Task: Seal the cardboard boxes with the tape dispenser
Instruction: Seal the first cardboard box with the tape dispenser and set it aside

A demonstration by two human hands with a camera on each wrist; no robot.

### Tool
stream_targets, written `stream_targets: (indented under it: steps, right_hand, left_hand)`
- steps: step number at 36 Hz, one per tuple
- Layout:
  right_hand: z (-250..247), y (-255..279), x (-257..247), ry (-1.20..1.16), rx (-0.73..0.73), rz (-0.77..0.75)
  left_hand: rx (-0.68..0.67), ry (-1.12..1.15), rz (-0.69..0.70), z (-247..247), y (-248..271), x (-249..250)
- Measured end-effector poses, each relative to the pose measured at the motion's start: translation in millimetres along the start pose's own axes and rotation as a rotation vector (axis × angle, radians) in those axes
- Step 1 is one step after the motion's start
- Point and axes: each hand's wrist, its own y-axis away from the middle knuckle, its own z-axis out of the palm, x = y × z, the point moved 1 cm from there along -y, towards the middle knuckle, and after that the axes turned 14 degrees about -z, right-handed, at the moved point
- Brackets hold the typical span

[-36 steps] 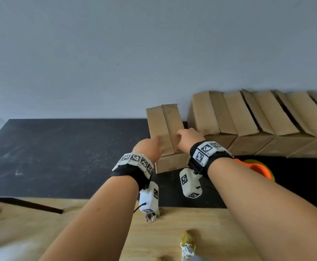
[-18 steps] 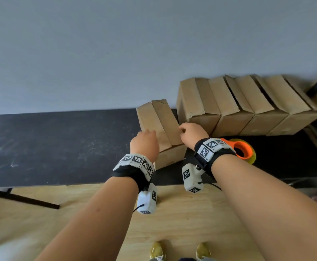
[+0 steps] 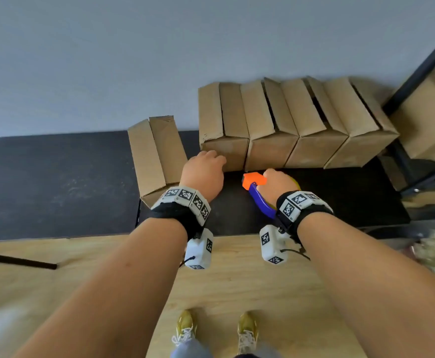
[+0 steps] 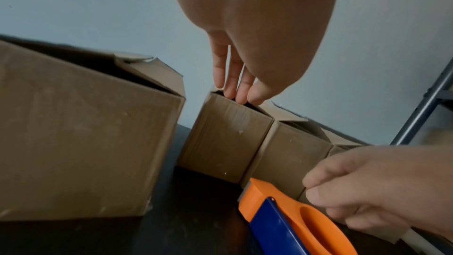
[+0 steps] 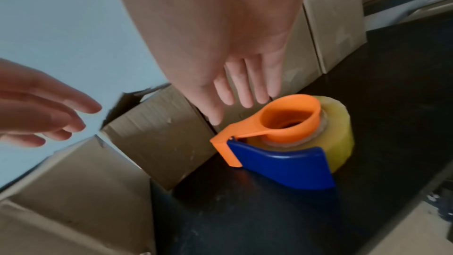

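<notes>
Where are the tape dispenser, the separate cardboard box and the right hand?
tape dispenser (image 5: 282, 164): right wrist view, blue body.
separate cardboard box (image 3: 157, 156): head view, top flaps.
right hand (image 3: 275, 184): head view, back of hand.

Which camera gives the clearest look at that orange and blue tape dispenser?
The right wrist view: the orange and blue tape dispenser shows whole, yellow roll included. The head view has the right hand covering much of it; the left wrist view crops it.

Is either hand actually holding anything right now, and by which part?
Nothing is held. The right hand hovers open above the tape dispenser; the left hand reaches open-fingered toward the top edge of a cardboard box.
</notes>
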Motion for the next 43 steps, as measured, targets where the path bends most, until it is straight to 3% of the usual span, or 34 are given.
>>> stream_targets:
  steps: [13, 21, 28, 36, 43]
  right_hand:
    - [48.6, -26.0, 51.6, 0.099, -0.155, 0.014]
    - [60.5, -30.4, 53.5, 0.133, -0.160, 0.012]
    - [53.7, -19.5, 50.1, 0.117, -0.173, -0.012]
    - [23.8, 1.1, 32.2, -0.189, -0.094, -0.077]
    - [0.9, 11.5, -3.4, -0.277, -0.077, -0.045]
  left_hand:
    - [-0.201, 0.005, -0.234, 77.8, 13.4, 21.4]
    - [-0.205, 0.017, -0.310, 89.2, 21.8, 16.7]
    - [-0.181, 0.022, -0.310, 78.4, 25.2, 16.8]
    - [-0.053, 0.017, -0.266, 38.7, 26.6, 15.1]
    - [0.069, 0.009, -0.284, -4.7, 34.7, -5.1]
